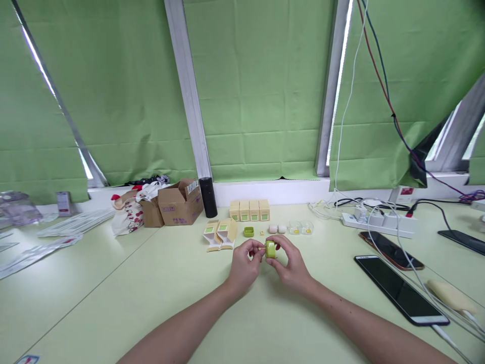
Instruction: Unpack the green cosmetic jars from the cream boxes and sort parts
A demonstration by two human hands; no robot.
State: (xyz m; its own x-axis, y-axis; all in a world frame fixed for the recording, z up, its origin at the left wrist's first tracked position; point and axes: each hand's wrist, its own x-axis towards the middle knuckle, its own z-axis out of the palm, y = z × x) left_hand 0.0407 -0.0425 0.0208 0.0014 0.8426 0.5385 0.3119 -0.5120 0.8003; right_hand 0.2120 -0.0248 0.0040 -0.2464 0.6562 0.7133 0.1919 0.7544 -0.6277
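Inside your right hand (293,268), pinched: boxy green plastic case (270,249)
Left hand (242,263), pinched: thin orange piece (261,248)
Slip risk: uneven pushing

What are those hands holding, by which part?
The right hand grips a small green object by its upper and lower edges; the left hand pinches something too small to name.

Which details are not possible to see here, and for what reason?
In the head view:
Thin piece: partly covered by the left hand.
Green piece in the right hand: far side faces away.
Small boxes: label print too small.
Carton: inside hidden by its walls.
Printed scrap: bottom edge cuts it.
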